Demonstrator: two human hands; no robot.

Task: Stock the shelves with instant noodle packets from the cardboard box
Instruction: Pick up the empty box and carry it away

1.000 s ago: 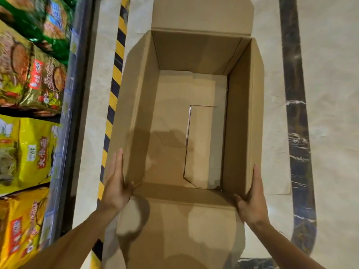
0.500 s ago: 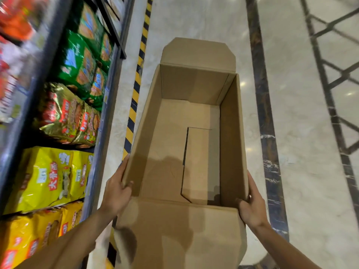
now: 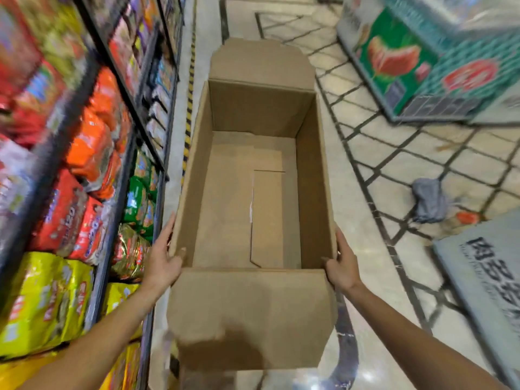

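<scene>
An open brown cardboard box (image 3: 247, 114) fills the middle of the head view, flaps out, with nothing inside but its bare bottom. My left hand (image 3: 164, 263) grips the near end of its left wall, fingers outside and thumb hooked over the rim. On the right wall my right hand (image 3: 342, 263) holds it the same way. To the left stand shelves stocked with instant noodle packets: orange ones (image 3: 92, 153), yellow ones (image 3: 47, 299), and green ones (image 3: 138, 198), blurred by motion.
A yellow-and-black floor stripe (image 3: 189, 108) runs along the shelf foot. A green display cabinet (image 3: 422, 60) stands at the far right. A grey printed board (image 3: 489, 277) lies at the near right, with a grey bundle (image 3: 427, 204) on the tiled floor beyond it.
The box and the view have come up from the floor, showing more of the aisle and the higher shelves. Both hands keep their hold on the box walls.
</scene>
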